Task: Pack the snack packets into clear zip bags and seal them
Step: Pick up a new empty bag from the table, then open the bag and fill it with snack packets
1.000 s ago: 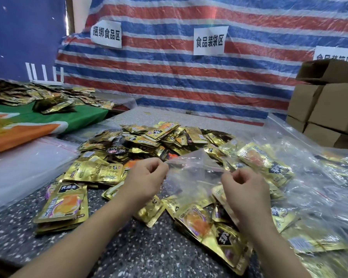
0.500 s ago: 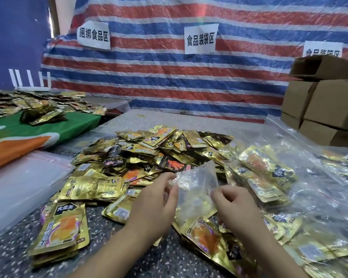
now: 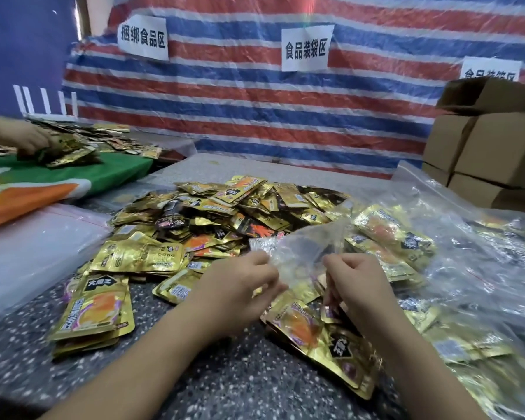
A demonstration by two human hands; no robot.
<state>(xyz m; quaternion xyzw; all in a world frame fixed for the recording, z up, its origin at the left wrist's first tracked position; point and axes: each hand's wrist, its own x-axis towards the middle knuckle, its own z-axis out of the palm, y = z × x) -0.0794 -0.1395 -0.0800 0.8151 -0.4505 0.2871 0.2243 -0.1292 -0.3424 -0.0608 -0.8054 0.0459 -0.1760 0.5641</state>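
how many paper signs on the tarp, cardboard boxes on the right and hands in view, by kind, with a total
paper signs: 3
cardboard boxes: at least 4, stacked, partly cut off
hands: 3, the left hand and right hand pinching a clear zip bag, plus another person's hand
total: at least 10

Both forearms (image 3: 152, 353) bare, no sleeves or jewellery.

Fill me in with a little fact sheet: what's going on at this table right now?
activity: a person is opening a clear, empty-looking plastic zip bag
left hand: pinches the bag's left edge
right hand: pinches its right edge
supplies: heap of shiny gold foil snack packets on the speckled dark table
filled bags: piled at the right
behind: brown cardboard boxes, striped tarp
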